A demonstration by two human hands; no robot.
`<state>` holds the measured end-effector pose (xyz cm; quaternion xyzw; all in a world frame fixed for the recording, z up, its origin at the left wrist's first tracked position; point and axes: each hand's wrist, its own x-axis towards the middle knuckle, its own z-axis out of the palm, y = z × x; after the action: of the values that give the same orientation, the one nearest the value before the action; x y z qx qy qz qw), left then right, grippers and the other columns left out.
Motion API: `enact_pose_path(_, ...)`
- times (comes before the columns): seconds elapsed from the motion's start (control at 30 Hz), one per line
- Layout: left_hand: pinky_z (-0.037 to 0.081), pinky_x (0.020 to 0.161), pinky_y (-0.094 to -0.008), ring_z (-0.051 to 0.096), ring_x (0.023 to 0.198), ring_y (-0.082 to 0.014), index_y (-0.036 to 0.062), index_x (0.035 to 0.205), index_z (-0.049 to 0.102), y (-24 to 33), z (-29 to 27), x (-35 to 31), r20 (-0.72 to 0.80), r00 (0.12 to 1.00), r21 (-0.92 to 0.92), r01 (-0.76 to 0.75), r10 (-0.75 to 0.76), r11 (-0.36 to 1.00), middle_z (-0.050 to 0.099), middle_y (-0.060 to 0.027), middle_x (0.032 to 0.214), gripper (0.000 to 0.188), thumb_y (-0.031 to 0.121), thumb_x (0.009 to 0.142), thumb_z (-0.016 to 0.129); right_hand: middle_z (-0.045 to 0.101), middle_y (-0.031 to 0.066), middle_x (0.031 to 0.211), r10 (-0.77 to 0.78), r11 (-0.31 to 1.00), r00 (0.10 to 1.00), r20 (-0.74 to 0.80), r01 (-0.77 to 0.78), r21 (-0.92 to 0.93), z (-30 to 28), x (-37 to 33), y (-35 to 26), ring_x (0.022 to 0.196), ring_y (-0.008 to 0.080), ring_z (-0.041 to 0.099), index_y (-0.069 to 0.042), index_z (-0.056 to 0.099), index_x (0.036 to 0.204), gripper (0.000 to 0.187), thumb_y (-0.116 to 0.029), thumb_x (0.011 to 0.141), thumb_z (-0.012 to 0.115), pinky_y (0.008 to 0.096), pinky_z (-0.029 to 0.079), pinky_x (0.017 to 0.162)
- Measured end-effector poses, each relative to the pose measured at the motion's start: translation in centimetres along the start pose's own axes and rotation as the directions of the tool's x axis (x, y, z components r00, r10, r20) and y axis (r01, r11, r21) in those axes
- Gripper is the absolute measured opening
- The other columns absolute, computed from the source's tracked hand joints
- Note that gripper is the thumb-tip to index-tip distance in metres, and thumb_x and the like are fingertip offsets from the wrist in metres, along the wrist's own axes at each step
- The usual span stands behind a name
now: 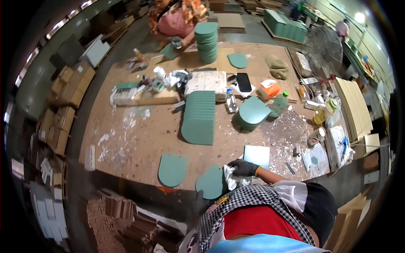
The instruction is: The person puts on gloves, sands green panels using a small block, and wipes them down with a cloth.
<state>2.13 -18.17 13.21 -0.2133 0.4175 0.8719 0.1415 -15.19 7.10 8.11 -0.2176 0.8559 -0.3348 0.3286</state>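
My right hand [245,168], in a dark grey knitted glove, presses a crumpled white cloth [234,180] at the right side of a green round-ended panel [210,183]. That panel lies at the table's near edge and juts slightly past it. At its lower left edge my left hand [201,197], dark-gloved and mostly in shadow, grips the rim; only a bit of the fingers shows. Left of it lies another green panel [173,170], flat on the table. A pale square-cornered panel [257,156] rests just beyond my right hand.
A fanned row of green panels [198,122] lies mid-table, with a round-ended stack [252,113] beside bottles [279,104]. Across the table [126,139], a co-worker's gloved hand [176,42] holds a green panel near a tall stack [206,43]. Brown strips [126,219] are piled below left.
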Motion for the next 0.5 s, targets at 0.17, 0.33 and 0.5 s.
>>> enact_pose_path(0.17,0.052,0.099,-0.0438,0.060,0.121,-0.0348,-0.0004,0.144,0.044,2.4,4.9,-2.5,0.067,0.998,-0.414,0.009,0.021,0.910,0.058,-0.0232,0.134,0.058,0.023,0.093,0.063,0.070,0.0218,0.112,0.084,0.992,0.969,-0.233,-0.103,-0.072,-2.7,-2.4,0.9,0.110,0.0371,0.066,-0.007,0.070,0.118,0.041,-0.023,0.081,0.061,0.0414,0.051,0.099)
enact_pose_path(0.33,0.049,0.105,-0.0441,0.054,0.128,-0.0310,0.0019,0.154,0.031,-3.0,-0.7,3.6,-0.033,0.942,0.214,-0.321,0.335,0.923,0.049,-0.0168,0.145,0.072,0.015,0.089,0.060,0.061,0.0197,0.131,0.150,0.939,0.961,-0.233,-0.065,0.339,-7.0,-2.3,0.6,0.125,0.0297,0.056,-0.003,0.059,0.133,0.050,-0.012,0.084,0.063,0.0369,0.047,0.104)
enact_pose_path(0.5,0.055,0.094,-0.0481,0.057,0.122,-0.0312,0.0034,0.144,0.045,-3.4,0.7,8.7,-0.143,0.963,0.235,-0.191,0.228,0.953,0.055,-0.0152,0.136,0.056,-0.009,0.089,0.044,0.065,0.0036,0.116,0.012,0.635,0.919,-0.394,0.297,0.713,-9.1,0.6,0.6,0.103,0.0123,0.060,-0.003,0.063,0.128,0.040,-0.009,0.089,0.065,0.0268,0.050,0.090)
